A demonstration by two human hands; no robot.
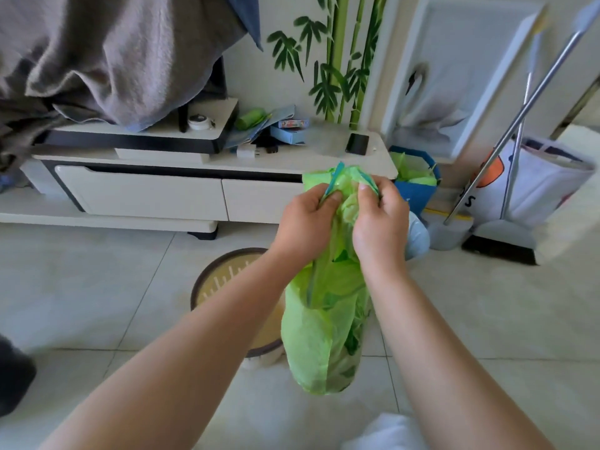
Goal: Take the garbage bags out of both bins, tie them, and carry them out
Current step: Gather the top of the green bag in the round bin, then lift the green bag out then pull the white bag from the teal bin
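Note:
A light green garbage bag (319, 332) hangs in mid-air in front of me, part full. My left hand (305, 222) grips the gathered top of the bag with its teal drawstring. Close beside it, my right hand (380, 222) pinches the other side of the bag's mouth. Below and to the left stands a round bin (227, 287) with a dark rim and a tan body, partly hidden by my left arm and the bag. A blue bin (417, 190) lined with another green bag (410, 173) stands at the right end of the TV cabinet.
A white TV cabinet (194, 190) runs along the wall, with a phone (357, 143), boxes and a roll of green bags (248, 118) on top. A broom, dustpan (500, 241) and a white tote bag (539, 190) lean at the right. Grey cloth (107, 53) hangs at the upper left.

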